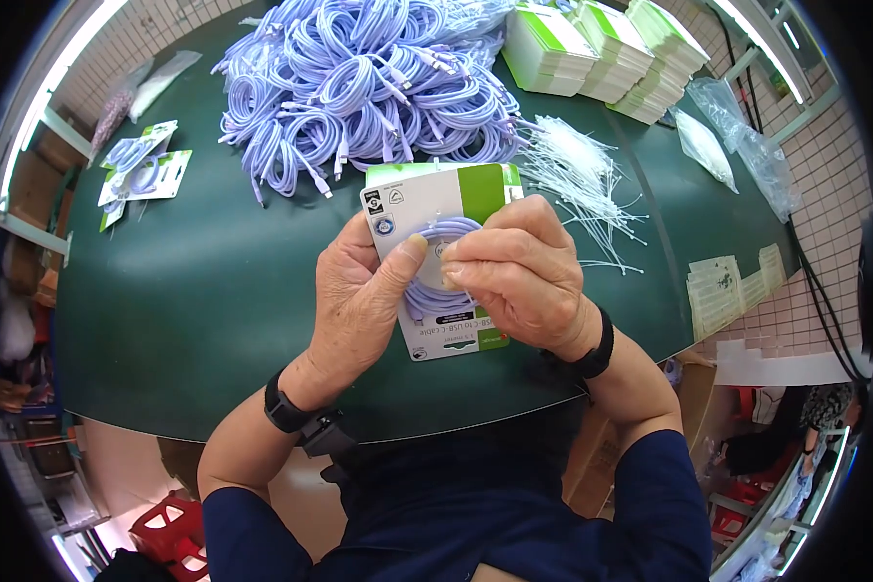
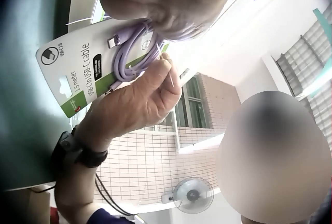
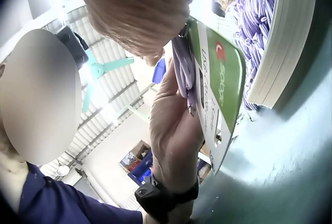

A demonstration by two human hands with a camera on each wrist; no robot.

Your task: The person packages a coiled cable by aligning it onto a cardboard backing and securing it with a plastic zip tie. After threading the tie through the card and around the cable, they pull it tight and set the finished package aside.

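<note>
My left hand [image 1: 351, 296] grips a white and green cardboard cable card [image 1: 422, 344], its thumb pressing on a coiled lilac USB-C cable [image 1: 427, 296] that lies against the card's face. Over the coil's centre, the fingertips of my right hand [image 1: 529, 276] come together. A thin white cable tie [image 2: 173, 81] shows between the right thumb and fingers in the left wrist view. One cable plug [image 2: 112, 42] rests on the card beside the printing. The card's back is hidden from the head view.
A large heap of coiled lilac cables [image 1: 359, 87] covers the table's far side. Loose white cable ties [image 1: 582, 175] lie right of it, below stacks of green-white cards [image 1: 553, 58]. Carded cables [image 1: 144, 175] lie at left. Plastic bags [image 1: 703, 150] sit far right on the green table [image 1: 194, 320].
</note>
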